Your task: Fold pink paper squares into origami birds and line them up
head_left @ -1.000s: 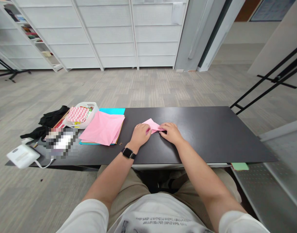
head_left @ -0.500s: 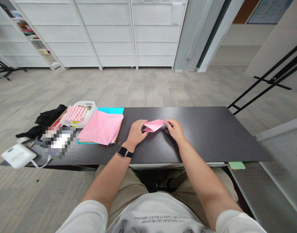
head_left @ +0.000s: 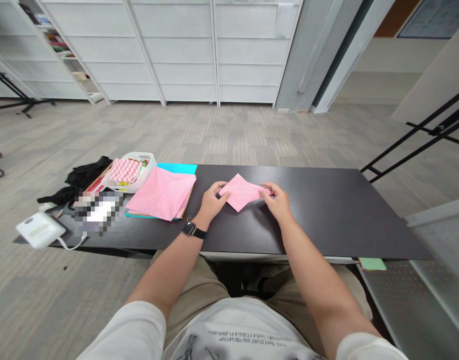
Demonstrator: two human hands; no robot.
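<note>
A folded pink paper (head_left: 239,193) is held up between my two hands over the dark table. It has a diamond-shaped body with a narrow strip running to the right. My left hand (head_left: 213,201) pinches its left corner, thumb in front and fingers behind. My right hand (head_left: 276,199) is closed on the narrow right end. A black watch (head_left: 191,229) is on my left wrist. To the left of my left hand lies a stack of coloured paper with a crumpled pink sheet (head_left: 163,192) on top.
The dark table (head_left: 327,210) spreads in front of me. At its left are a white basket (head_left: 148,162) with a pink zigzag cloth (head_left: 124,171), black fabric (head_left: 84,172), a blurred device and a white box (head_left: 39,229) with a cable. Green paper (head_left: 372,263) sits below the table's front right edge.
The folded pink paper has been lifted and turned so that its diamond face shows. Both hands have shifted their grip outward to its ends. The camera view has swung slightly.
</note>
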